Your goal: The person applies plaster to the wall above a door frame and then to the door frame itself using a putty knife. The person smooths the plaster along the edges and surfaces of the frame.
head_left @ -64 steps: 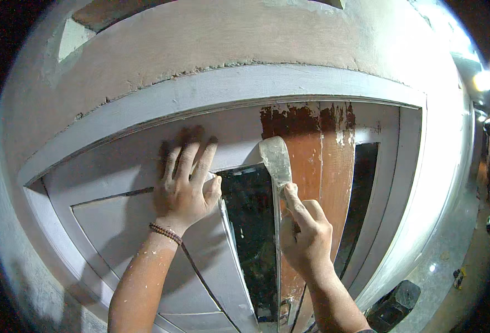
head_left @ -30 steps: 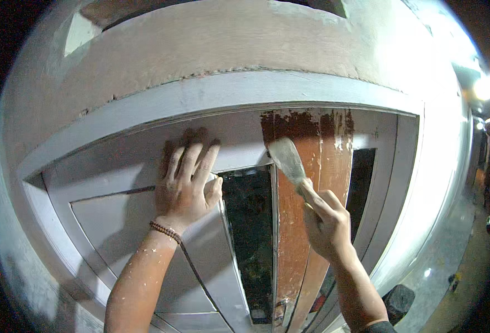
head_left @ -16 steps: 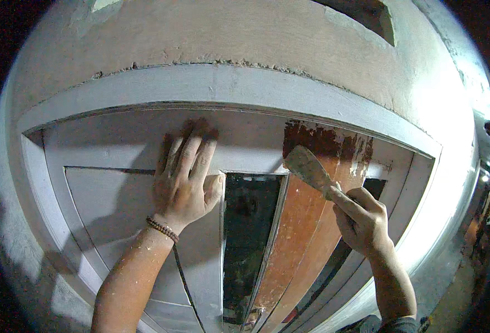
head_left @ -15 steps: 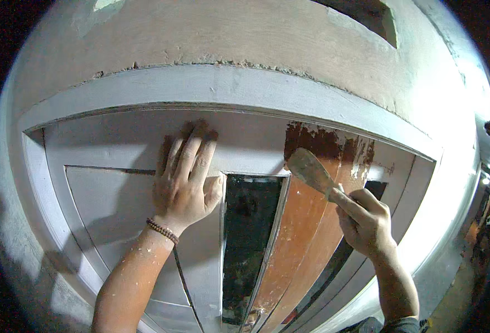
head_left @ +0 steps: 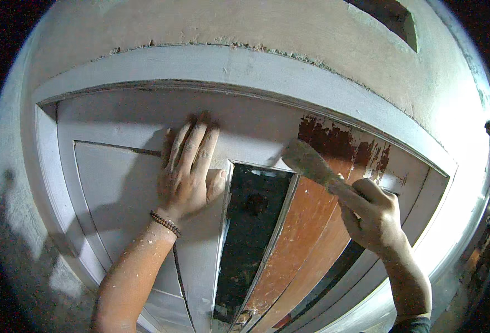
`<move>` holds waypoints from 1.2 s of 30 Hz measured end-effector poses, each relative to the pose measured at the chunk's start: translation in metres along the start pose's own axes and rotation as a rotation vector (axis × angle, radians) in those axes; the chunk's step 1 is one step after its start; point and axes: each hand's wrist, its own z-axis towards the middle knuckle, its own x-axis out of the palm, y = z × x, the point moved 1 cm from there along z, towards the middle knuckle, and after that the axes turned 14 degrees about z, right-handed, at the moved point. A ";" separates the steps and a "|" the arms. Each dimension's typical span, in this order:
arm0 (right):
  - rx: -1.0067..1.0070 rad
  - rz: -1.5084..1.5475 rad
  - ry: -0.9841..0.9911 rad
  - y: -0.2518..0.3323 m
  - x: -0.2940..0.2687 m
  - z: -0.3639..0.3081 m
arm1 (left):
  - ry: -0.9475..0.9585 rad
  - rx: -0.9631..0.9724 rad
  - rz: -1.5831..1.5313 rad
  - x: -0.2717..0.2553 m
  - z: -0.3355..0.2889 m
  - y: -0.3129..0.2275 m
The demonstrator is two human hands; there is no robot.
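My left hand (head_left: 188, 166) lies flat on the pale painted door (head_left: 117, 125), fingers stretched and pointing up, a beaded bracelet (head_left: 165, 223) round its wrist. In my right hand (head_left: 370, 213) is a putty knife (head_left: 310, 162), gripped by its handle. The blade, smeared with grey residue, points up and left and is over the pale paint just left of a bared strip. That strip of brown wood (head_left: 306, 222) runs down the door, darker and ragged with paint remnants at its top. Between my hands is a tall dark glass pane (head_left: 253, 233).
A pale door frame (head_left: 228, 66) arches across the top, with a rough plaster wall (head_left: 200, 22) above it. A dark rectangular opening (head_left: 386, 19) is in the wall at upper right. Bright light glares on the right wall. Metal hardware (head_left: 244, 317) shows low on the door.
The view has shifted, so the frame sits higher and the opening further right. The putty knife's blade has moved left, off the bare wood's edge onto pale paint. My left hand stays on the door.
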 end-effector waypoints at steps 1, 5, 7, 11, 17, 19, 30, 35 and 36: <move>-0.001 -0.004 0.018 0.002 0.003 0.004 | -0.003 0.008 -0.012 -0.001 0.000 0.000; -0.046 -0.008 0.030 0.013 0.016 0.021 | -0.055 0.033 -0.006 -0.005 0.003 0.002; -0.056 0.022 0.029 0.018 0.023 0.029 | -0.029 0.023 -0.005 -0.006 0.002 0.000; -0.031 0.031 0.072 0.019 0.017 0.024 | -0.047 0.007 -0.006 -0.005 0.001 -0.001; 0.011 -0.012 0.027 0.001 -0.018 -0.011 | -0.028 0.006 -0.015 0.001 -0.002 0.000; 0.000 -0.001 0.045 -0.003 -0.018 -0.011 | -0.052 0.005 -0.009 0.001 -0.001 0.000; 0.003 -0.009 0.073 0.007 -0.016 0.009 | -0.057 0.003 -0.028 -0.004 0.002 -0.003; 0.026 -0.032 0.071 -0.001 -0.024 0.000 | -0.027 0.005 -0.025 -0.003 -0.001 0.000; 0.005 -0.020 0.064 -0.001 -0.021 0.002 | -0.031 0.010 -0.032 -0.003 -0.001 0.000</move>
